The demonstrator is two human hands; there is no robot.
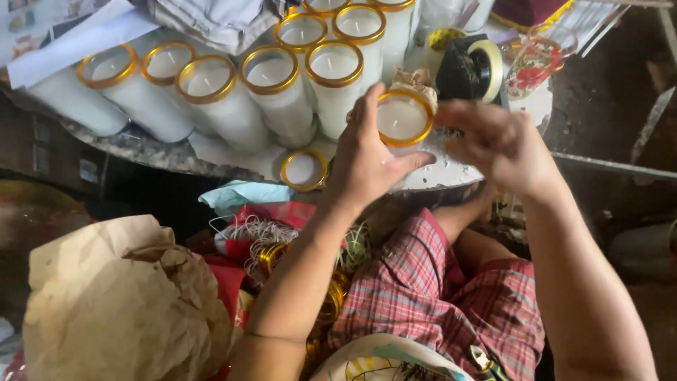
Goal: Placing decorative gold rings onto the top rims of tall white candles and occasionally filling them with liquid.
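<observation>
Plaid-clad knees (451,296) fill the lower frame. At centre, a gold-rimmed candle glass (402,120) is gripped by the left hand (370,159), apparently steadied, while the right hand (497,144) is held half-open beside its rim, grasping nothing visible. Finished candles (275,88) are crowded at upper left.

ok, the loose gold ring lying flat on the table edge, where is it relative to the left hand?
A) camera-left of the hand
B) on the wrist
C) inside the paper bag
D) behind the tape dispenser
A: the loose gold ring lies flat on the table just camera-left of the left hand, which grips a gold-rimmed candle.
</observation>
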